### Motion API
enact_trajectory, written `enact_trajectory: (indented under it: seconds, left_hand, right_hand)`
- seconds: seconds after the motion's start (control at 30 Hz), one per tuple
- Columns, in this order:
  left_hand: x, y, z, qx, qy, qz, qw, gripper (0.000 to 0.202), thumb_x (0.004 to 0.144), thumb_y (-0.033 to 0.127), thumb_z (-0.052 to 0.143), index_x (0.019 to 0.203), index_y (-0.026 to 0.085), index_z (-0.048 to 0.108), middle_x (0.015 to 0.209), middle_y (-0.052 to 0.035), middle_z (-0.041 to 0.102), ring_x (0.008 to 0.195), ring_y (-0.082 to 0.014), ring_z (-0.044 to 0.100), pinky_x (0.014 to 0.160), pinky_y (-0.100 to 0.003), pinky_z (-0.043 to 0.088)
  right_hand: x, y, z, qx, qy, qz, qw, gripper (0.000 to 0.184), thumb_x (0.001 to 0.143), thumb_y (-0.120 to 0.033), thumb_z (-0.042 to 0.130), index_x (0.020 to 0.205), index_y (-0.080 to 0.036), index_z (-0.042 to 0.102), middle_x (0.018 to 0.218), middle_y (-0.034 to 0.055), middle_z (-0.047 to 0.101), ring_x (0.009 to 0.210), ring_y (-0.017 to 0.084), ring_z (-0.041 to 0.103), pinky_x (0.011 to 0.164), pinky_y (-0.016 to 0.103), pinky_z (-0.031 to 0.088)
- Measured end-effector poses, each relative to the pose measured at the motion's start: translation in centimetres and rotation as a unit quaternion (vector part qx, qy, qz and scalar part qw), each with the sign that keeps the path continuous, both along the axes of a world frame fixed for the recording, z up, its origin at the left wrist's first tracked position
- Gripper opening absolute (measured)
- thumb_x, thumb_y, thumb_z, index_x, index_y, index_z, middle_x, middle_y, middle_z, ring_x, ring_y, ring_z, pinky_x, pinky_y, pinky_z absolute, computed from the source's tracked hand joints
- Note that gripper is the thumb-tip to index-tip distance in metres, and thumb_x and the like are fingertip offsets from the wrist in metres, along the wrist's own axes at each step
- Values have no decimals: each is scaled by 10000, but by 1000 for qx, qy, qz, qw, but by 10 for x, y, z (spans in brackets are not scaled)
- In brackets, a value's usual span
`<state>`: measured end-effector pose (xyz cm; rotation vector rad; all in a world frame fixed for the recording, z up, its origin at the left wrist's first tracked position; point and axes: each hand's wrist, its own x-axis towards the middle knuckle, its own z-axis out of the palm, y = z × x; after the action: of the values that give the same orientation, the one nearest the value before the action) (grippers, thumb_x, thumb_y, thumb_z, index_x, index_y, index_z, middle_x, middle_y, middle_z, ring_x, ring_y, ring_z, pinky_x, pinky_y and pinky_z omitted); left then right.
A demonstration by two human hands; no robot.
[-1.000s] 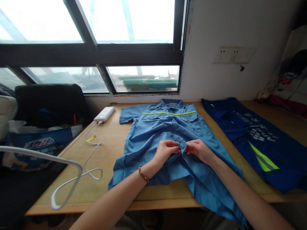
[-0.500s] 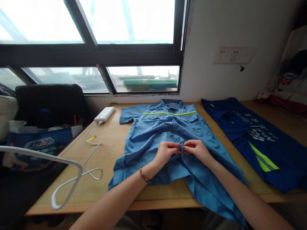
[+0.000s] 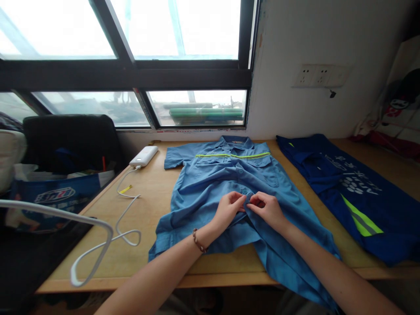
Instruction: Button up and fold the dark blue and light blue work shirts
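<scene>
A light blue short-sleeved work shirt (image 3: 210, 188) with a yellow-green stripe across its chest lies front up, collar toward the window. Its lower right part hangs over the table's near edge. At the middle of the front placket, my left hand (image 3: 230, 209) pinches the shirt's edge just below a button (image 3: 243, 191). Close beside it, my right hand (image 3: 267, 210) pinches the other side of the placket, thumb and forefinger together. Whatever small part lies between the fingertips is hidden.
Dark blue garments (image 3: 341, 188) with white lettering lie folded at the right of the wooden table (image 3: 229, 280). To the left are a white power bank (image 3: 144, 156), its white cable (image 3: 126, 236) and a yellow scrap (image 3: 126, 189). A black chair (image 3: 72, 135) stands farther left.
My fingertips have moved slightly apart at the placket, and my left hand has tilted upward a little. The shirt stays in place.
</scene>
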<state>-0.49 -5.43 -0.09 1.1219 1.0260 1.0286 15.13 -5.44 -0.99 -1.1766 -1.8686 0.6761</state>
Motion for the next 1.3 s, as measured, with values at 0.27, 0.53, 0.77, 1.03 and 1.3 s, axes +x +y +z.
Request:
enact_trajectory:
  seconds: [0.27,0.53,0.77,1.03,1.3]
  left_hand:
    - [2,1,-8,-51,-11,35,998,238,594,281,698,652,129,526,576,17,557,542,-99,549,522,-207,471]
    - [0,2,-8,-111,-50,49,991,254,560,208,707,650,134,482,528,36,512,506,-83,531,541,-214,470]
    - [4,1,-10,-68,-55,44,995,320,539,196,699,731,163,446,535,66,473,496,-71,487,514,-193,411]
    - [6,3,-9,17,-69,-40,997,292,550,141,640,737,170,418,642,61,457,520,-45,416,474,-160,319]
    - [1,0,-11,142,76,-107,981,195,656,132,522,827,176,440,684,25,487,605,-97,477,528,-192,378]
  right_hand:
    - [-5,-6,-2,58,-76,20,995,83,761,-197,529,681,-189,509,641,-11,513,582,115,485,552,237,396]
    - [-5,-6,0,40,-49,17,998,69,750,-227,558,741,-191,500,644,-18,514,579,115,487,548,236,399]
    - [-5,-3,-1,-18,-22,35,999,185,754,-333,565,698,-188,465,618,-30,485,548,102,451,515,220,360]
    - [-2,2,1,-116,50,61,990,352,828,-403,404,553,-183,381,508,-45,368,496,90,359,489,223,281]
    - [2,8,-1,-252,136,97,953,384,764,-479,449,529,-187,365,437,-65,340,395,61,276,392,205,207]
